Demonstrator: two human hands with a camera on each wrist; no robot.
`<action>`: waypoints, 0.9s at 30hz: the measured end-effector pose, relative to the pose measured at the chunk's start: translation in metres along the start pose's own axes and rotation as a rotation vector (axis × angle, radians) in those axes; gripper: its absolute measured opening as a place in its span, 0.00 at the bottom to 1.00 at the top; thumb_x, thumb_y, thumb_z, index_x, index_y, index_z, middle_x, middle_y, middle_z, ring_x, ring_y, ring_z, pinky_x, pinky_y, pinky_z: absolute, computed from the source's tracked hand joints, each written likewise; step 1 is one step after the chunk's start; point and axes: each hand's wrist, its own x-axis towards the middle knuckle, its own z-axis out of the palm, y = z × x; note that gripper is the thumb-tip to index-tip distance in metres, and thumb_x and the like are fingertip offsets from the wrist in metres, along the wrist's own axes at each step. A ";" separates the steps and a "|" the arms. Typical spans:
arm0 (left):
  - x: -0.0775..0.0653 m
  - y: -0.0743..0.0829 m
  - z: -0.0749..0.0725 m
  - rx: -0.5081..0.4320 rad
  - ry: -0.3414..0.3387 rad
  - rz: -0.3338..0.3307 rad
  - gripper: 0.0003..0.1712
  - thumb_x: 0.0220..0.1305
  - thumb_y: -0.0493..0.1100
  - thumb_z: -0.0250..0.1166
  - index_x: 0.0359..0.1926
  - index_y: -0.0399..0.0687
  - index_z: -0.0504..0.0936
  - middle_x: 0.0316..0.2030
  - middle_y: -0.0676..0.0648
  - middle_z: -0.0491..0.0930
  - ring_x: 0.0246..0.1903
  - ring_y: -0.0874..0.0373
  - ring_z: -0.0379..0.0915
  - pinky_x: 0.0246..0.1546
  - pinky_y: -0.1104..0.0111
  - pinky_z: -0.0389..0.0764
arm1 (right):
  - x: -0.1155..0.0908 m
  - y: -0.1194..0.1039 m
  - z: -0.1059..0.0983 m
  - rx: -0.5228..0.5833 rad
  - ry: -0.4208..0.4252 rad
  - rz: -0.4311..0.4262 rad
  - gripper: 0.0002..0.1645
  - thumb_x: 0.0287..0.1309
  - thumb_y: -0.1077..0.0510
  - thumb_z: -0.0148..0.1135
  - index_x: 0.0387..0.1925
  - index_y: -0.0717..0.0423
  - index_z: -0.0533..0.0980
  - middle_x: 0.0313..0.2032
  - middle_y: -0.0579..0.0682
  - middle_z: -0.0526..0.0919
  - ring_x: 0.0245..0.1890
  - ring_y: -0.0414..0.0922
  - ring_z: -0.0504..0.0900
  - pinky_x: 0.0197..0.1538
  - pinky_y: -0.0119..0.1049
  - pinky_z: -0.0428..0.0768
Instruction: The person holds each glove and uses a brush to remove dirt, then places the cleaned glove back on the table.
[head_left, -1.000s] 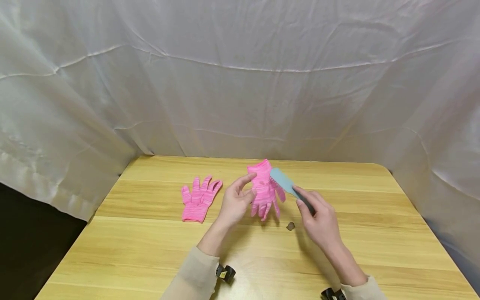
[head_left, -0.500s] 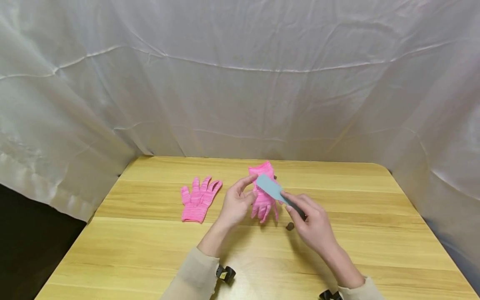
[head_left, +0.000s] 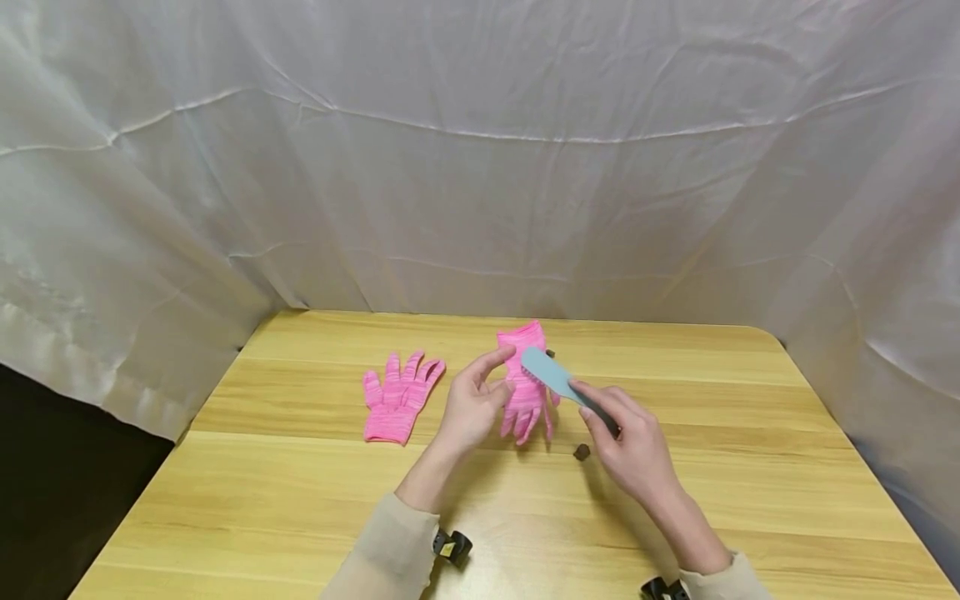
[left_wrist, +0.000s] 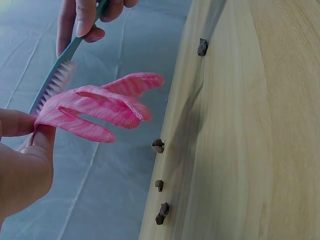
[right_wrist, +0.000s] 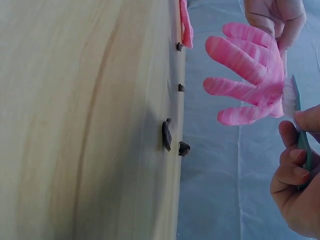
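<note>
My left hand (head_left: 471, 408) pinches a pink striped knit glove (head_left: 527, 400) by its side, between thumb and fingers, holding it above the table with the glove's fingers hanging down. My right hand (head_left: 637, 446) grips the dark handle of a light-blue brush (head_left: 550, 372). In the right wrist view the white bristles (right_wrist: 289, 97) are pressed against the glove, and the left wrist view shows the brush (left_wrist: 50, 82) behind the glove's bent body. A second pink glove (head_left: 397, 398) lies flat on the table to the left, fingers pointing away.
On the wooden table (head_left: 300, 500) a small dark crumbly lump (head_left: 581, 452) lies below the brush. Another lump (head_left: 551, 353) shows beside the held glove. Several dark lumps, such as one small clump (left_wrist: 162, 213), lie along the board. A pale curtain (head_left: 480, 183) surrounds the table.
The brush has moved left and down from the glove's right edge onto its middle, then slightly back up to the right. The left hand has stayed nearly still with the glove.
</note>
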 end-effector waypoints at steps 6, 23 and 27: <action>0.000 0.001 0.000 0.000 0.011 0.000 0.33 0.68 0.23 0.57 0.73 0.35 0.69 0.75 0.38 0.66 0.27 0.66 0.78 0.12 0.80 0.65 | 0.000 0.002 -0.001 -0.012 0.004 0.008 0.27 0.60 0.72 0.69 0.60 0.52 0.84 0.41 0.46 0.87 0.23 0.34 0.69 0.22 0.24 0.71; 0.000 0.001 -0.001 0.009 0.033 -0.004 0.32 0.68 0.24 0.58 0.72 0.37 0.71 0.74 0.39 0.67 0.45 0.54 0.85 0.16 0.80 0.70 | 0.002 0.006 -0.003 -0.020 0.051 0.027 0.26 0.60 0.72 0.68 0.59 0.55 0.84 0.39 0.49 0.86 0.22 0.35 0.69 0.21 0.23 0.69; 0.000 0.002 -0.002 0.012 0.033 0.012 0.32 0.68 0.24 0.58 0.72 0.35 0.70 0.74 0.37 0.66 0.51 0.47 0.84 0.16 0.81 0.70 | 0.003 0.006 -0.007 -0.033 0.107 0.091 0.26 0.60 0.73 0.68 0.59 0.55 0.84 0.38 0.49 0.85 0.22 0.35 0.69 0.22 0.23 0.68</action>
